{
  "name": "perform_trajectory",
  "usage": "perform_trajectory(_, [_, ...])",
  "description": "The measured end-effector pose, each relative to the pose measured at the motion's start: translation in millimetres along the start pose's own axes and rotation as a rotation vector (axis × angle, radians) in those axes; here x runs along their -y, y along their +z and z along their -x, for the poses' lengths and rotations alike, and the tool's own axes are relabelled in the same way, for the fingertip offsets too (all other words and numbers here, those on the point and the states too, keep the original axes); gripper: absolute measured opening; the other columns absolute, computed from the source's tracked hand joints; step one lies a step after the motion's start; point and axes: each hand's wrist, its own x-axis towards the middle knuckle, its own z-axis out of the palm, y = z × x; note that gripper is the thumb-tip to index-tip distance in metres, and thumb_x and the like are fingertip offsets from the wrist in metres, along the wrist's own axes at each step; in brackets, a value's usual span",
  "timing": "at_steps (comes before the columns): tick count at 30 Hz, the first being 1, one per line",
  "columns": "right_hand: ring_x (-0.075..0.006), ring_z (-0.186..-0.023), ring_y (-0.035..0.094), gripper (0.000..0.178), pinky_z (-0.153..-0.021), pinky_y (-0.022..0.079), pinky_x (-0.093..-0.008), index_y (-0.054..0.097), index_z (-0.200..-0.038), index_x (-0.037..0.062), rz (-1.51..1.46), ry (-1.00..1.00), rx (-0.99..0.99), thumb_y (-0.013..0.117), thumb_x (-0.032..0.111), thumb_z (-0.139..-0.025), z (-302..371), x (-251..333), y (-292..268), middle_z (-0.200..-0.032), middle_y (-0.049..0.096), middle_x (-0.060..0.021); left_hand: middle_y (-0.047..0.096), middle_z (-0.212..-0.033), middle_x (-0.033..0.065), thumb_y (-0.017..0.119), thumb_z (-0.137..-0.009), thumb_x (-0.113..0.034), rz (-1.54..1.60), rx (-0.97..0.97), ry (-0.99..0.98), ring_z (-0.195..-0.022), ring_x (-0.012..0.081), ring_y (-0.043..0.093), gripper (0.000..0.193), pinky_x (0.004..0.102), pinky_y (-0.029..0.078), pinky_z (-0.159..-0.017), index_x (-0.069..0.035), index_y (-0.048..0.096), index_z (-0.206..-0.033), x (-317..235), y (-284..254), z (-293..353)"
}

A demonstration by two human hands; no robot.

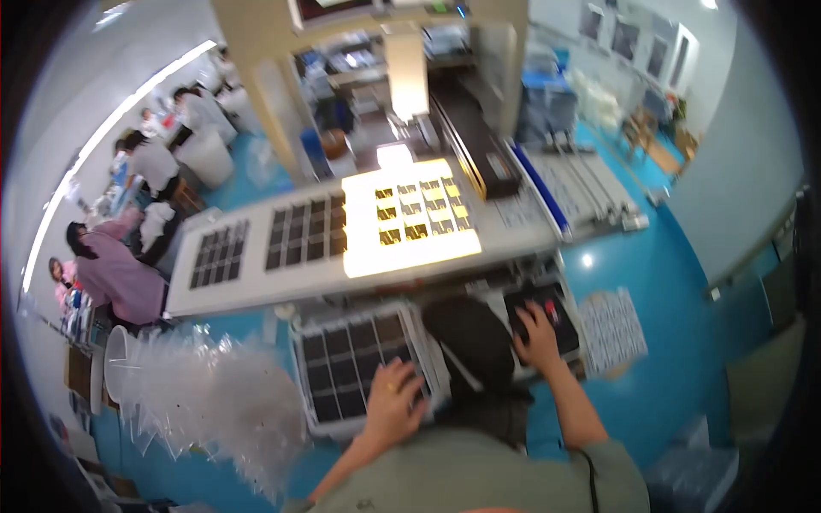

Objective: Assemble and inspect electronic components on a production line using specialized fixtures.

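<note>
My left hand lies with its fingers apart over the near right part of a white-framed tray holding dark rectangular pieces in a grid. It grips none of them. On a black pad to the right, my right hand is curved over a small dark thing that looks like a computer mouse; the fingers partly hide it. Farther off, a long white board carries groups of similar dark pieces. A bright light falls on one group.
A machine frame stands over the board, with a dark rail at its right. Clear plastic bags bulge at the near left. Between my hands is a dark rounded seat-like thing. Several people work at the far left, one in pink.
</note>
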Motion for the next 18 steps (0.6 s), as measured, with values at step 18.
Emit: perform_trajectory(18, [-0.052,-0.132,0.063,0.043,-0.11,0.056,-0.0528,0.072,-0.13,0.0027,-0.027,0.053,-0.056,0.079,0.007,-0.087,-0.2,15.2,-2.1,-0.147,0.061,-0.0305,0.051,-0.162,0.0226,0.08,-0.099,-0.045,-0.043,0.155,-0.033,-0.156,0.045,0.043,0.067,0.0595,0.036,-0.129,-0.003,0.064,-0.149,2.5,4.6,7.5])
